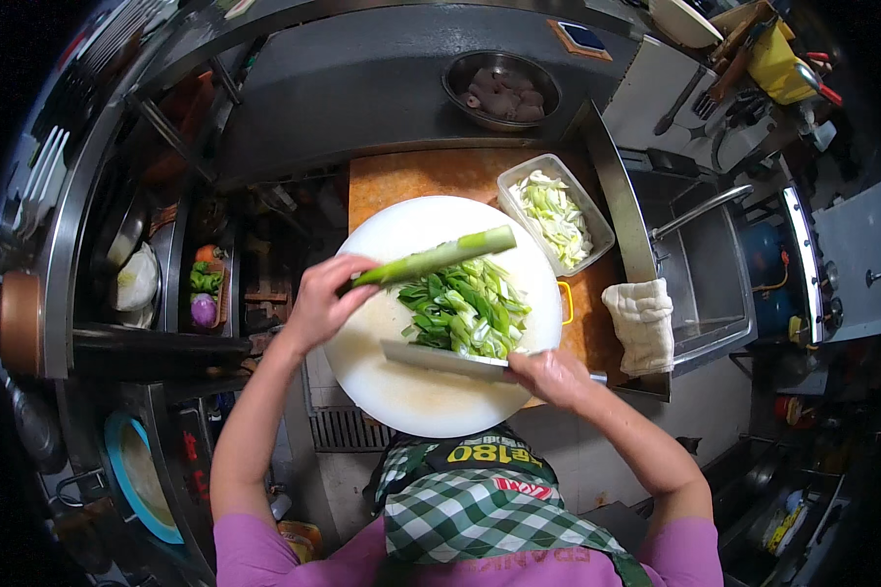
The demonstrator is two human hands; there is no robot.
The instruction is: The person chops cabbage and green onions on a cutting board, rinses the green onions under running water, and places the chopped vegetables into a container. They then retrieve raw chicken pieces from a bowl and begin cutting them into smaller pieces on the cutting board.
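Observation:
My left hand (330, 297) grips one end of a thick green stalk (440, 257), probably leek or large scallion, held slanting over a round white cutting board (382, 220). In my right hand (554, 378) is the handle of a cleaver (440, 361). The blade lies along the near side of a heap of sliced green and white pieces (470, 312) on the board. Behind the board to the right, a clear plastic container (505, 183) holds paler sliced pieces (550, 216).
An orange-brown worktop (404, 169) lies under the board. Behind it stands a metal bowl (451, 92) of pale meat-like pieces. A metal partition (624, 194) with a folded cloth (640, 323) separates the worktop from a sink (712, 271). Shelves with vegetables (204, 293) are at left.

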